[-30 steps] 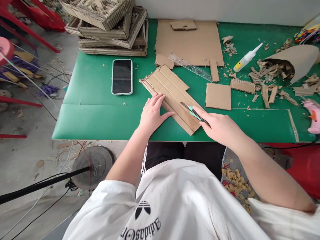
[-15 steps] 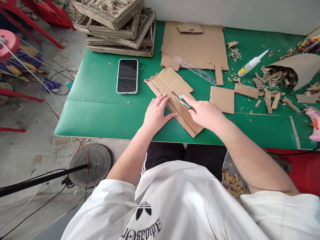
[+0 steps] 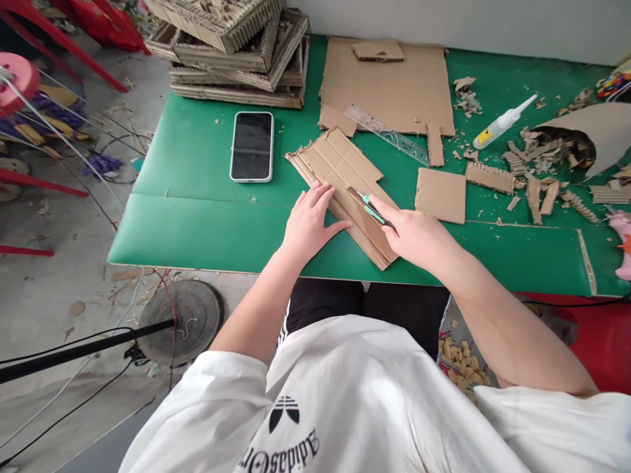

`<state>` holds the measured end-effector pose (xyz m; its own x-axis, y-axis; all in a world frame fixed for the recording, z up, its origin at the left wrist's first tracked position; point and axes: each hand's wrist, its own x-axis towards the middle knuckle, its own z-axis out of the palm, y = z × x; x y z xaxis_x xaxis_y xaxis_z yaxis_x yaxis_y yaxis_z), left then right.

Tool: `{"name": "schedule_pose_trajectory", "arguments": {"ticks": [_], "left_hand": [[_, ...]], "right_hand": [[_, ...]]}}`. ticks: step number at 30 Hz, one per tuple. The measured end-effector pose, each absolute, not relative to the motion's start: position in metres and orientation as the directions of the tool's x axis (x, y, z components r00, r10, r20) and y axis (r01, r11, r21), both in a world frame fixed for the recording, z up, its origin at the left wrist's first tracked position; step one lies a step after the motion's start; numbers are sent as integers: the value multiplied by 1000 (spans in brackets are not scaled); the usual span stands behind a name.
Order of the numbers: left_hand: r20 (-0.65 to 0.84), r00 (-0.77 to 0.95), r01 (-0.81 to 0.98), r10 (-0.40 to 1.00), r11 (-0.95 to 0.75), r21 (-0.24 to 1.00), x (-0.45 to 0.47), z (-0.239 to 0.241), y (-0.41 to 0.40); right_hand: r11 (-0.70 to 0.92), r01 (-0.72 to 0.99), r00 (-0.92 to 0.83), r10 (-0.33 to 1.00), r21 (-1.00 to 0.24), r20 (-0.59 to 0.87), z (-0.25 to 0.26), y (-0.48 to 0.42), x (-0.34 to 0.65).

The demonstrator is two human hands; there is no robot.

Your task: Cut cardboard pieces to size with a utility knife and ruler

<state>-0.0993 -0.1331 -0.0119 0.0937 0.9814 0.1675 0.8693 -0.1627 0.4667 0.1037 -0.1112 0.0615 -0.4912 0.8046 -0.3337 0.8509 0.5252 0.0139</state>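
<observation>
A piece of cardboard [image 3: 340, 161] with cut edges lies slanted on the green table in front of me. My left hand [image 3: 313, 217] presses on its left edge, fingers stretched out and thumb spread. In my right hand [image 3: 419, 236] is a green and black utility knife [image 3: 375, 209], its blade out over the cardboard and pointing up-left. Whether the blade tip touches the cardboard I cannot tell. Just beyond the cardboard, a clear plastic ruler [image 3: 387, 135] rests partly on a large cardboard sheet [image 3: 394, 85]. A square cardboard piece [image 3: 440, 196] lies right of my right hand.
A phone [image 3: 252, 146] lies on the left of the green table [image 3: 197, 230], before a stack of cardboard frames [image 3: 236, 66]. Rightward are a glue bottle [image 3: 503, 123], cardboard scraps [image 3: 535, 194], a rolled cardboard cone [image 3: 611, 135] and a pink glue gun [image 3: 622, 243].
My right hand and the utility knife have moved a little right and down along the cardboard. My left hand stays in place on the cardboard.
</observation>
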Motion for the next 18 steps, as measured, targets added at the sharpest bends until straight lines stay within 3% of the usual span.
{"name": "schedule_pose_trajectory", "arguments": {"ticks": [18], "left_hand": [[162, 91, 873, 983, -157, 461, -99, -11, -134]], "right_hand": [[479, 878, -457, 839, 3, -297, 76, -119, 112]]}}
